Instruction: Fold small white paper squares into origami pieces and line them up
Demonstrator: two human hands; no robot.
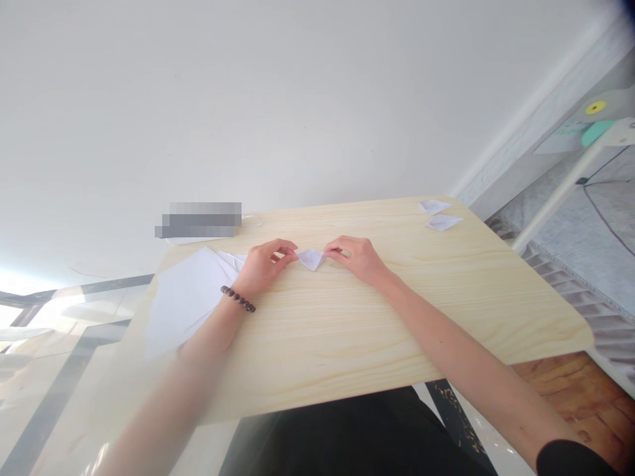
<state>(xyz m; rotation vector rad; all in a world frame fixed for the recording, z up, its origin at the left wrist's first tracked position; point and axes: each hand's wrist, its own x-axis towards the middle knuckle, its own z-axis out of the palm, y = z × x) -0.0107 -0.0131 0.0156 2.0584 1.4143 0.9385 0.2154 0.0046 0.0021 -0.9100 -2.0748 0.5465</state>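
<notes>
A small folded piece of white paper (311,259) is stretched between my two hands, just above or on the middle of the table. My left hand (268,263), with a dark beaded bracelet (238,299) on its wrist, pinches the left corner between thumb and fingers. At the opposite corner, my right hand (353,254) holds the paper in the same kind of pinch. The folded piece looks roughly diamond-shaped with its lower point facing me. Beside my left forearm lie several white paper sheets (183,297), partly covered by that arm.
Two folded white papers, a farther one (434,207) and a nearer one (445,222), rest at the table's back right corner. A blurred-out dark object (201,221) stands at the back left. The light wooden table (337,344) meets a white wall (297,99).
</notes>
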